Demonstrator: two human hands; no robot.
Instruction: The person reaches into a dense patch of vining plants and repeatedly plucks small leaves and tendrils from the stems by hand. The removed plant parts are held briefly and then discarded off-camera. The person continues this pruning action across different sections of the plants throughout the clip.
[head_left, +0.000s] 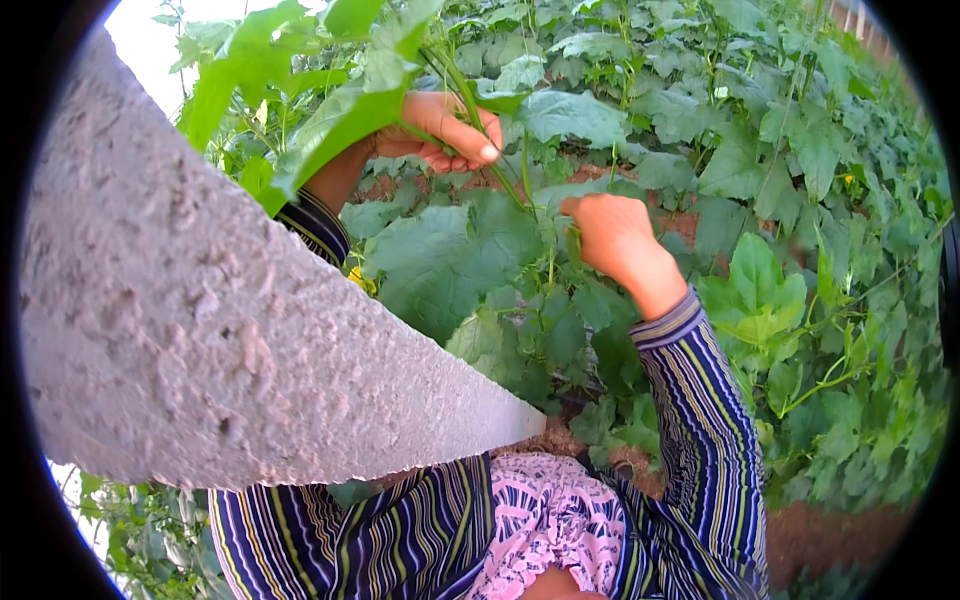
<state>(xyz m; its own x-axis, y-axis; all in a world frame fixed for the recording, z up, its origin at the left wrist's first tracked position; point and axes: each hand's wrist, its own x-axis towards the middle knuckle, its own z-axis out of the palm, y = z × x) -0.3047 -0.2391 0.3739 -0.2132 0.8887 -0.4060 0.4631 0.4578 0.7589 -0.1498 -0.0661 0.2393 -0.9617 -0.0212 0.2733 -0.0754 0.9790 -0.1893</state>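
My left hand (454, 135), at the upper middle, has its thumb and fingers closed around the green stem of a climbing vine (506, 184). Large lobed leaves (337, 135) hang over that wrist and forearm. Lower and to the right, my right hand (611, 229) is bent at the wrist among the leaves, back of the hand towards me. Its fingertips are largely hidden, so whether they pinch anything does not show. A broad dark green leaf (450, 262) spreads between and below the two hands. Thin stems run down beside my right hand.
A rough concrete post (247, 337) slants from the upper left to the lower middle, close to my left arm. Dense vines (810, 150) fill the right side, with a thin line (900, 270) crossing them. A yellow flower (361, 280) shows by the post. Brown soil (832, 532) lies lower right.
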